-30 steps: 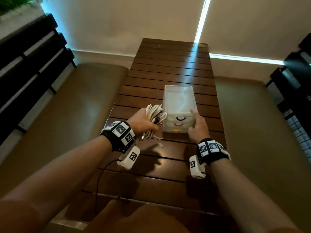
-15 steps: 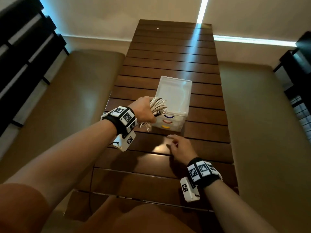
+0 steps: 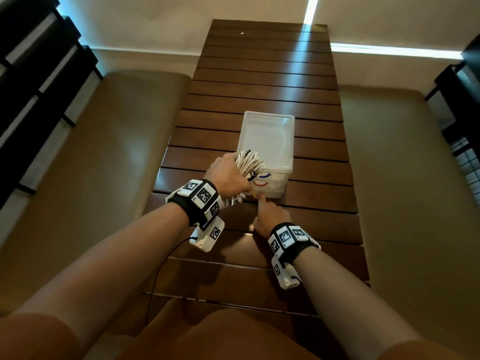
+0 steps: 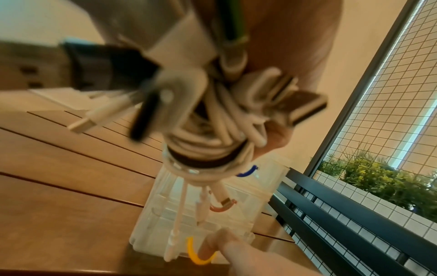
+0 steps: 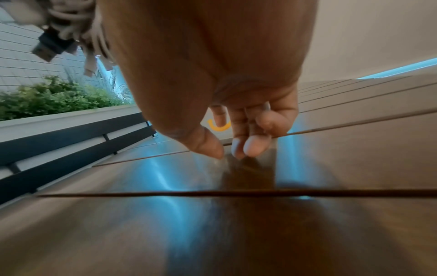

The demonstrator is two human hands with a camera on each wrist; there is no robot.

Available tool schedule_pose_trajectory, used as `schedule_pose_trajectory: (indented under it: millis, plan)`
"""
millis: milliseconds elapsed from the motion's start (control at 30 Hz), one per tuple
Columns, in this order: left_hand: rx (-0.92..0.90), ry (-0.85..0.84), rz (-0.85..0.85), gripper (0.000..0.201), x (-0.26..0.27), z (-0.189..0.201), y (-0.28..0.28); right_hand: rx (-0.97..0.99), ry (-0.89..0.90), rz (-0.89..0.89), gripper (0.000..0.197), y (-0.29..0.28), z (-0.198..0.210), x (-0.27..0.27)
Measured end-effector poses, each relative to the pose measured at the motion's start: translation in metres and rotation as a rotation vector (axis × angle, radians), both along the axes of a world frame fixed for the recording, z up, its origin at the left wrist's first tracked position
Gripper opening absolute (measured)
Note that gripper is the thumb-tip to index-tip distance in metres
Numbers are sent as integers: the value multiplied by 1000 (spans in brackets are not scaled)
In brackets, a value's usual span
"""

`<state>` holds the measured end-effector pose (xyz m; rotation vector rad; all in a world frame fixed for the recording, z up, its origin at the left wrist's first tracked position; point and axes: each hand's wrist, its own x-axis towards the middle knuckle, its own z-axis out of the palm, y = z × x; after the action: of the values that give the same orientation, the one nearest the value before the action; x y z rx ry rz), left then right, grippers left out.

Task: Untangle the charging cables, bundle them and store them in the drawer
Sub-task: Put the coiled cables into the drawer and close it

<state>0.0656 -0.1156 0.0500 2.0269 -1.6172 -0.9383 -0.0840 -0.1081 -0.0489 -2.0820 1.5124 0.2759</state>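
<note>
In the middle of the head view, the left hand [image 3: 228, 175] is gripping a coiled bundle of white charging cables [image 3: 248, 162], its fingers curled round the loops so that the bundle is hanging just in front of the drawer unit's upper left corner. The left wrist view, at its centre, is showing the same bundle [image 4: 212, 134] with several plug ends dangling down over the unit's front (one black plug and a few white ones, all blurred). The translucent drawer unit [image 3: 267, 141] is standing on the slatted wooden table [image 3: 259, 74], a little above the middle of the head view, with three drawers stacked: a blue handle [image 3: 264, 175] on top, a red handle [image 3: 259, 184] below it, and a yellow handle [image 4: 199, 254] at the bottom. All three drawers are sitting closed.

The right hand [image 3: 270, 216], just below the unit in the head view, is reaching its index finger [image 4: 212, 242] into the yellow handle's loop, at the bottom centre of the left wrist view. In the right wrist view, the other fingers [image 5: 255, 143] are curling loosely downward beside the thumb [image 5: 208, 145], close over the tabletop; whether they are touching it I cannot tell.
</note>
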Motion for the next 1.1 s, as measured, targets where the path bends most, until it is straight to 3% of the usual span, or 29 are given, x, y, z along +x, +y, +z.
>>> schedule_pose_trajectory:
  millis: [167, 300, 400, 467, 567, 733, 800, 900, 967, 1033, 1100]
  plan:
    - [-4, -6, 27, 35, -3, -3, 2, 24, -41, 35, 60, 41, 3, -13]
    - [-2, -13, 7, 36, -5, 2, 1, -255, -154, 14, 36, 44, 14, -16]
    - [8, -50, -14, 40, -4, 3, 2, -270, -61, 100, 49, 32, 19, -16]
    - [21, -86, -32, 55, -5, 0, 5, -169, 77, 191, 52, 30, 20, -17]
    - [13, -185, -73, 94, -5, -5, 12, -149, 135, 276, 42, 44, 19, -22]
    - [27, -160, -93, 102, -7, -5, 14, -88, 109, 334, 36, 65, 29, -37]
    - [25, -203, -112, 102, -7, -3, 16, 18, -23, 230, 36, 57, 42, -43]
    - [-24, -295, -225, 100, -9, 1, 29, 62, -468, -139, 28, 32, 63, -54]
    - [-104, -466, -396, 100, -14, 3, 42, 130, -797, -341, 23, 17, 83, -62]
    - [-197, -647, -574, 98, -22, 3, 56, 258, -923, -302, 29, 11, 102, -68]
    - [-249, -762, -701, 92, -28, 3, 62, 319, -812, -128, 46, 12, 114, -67]
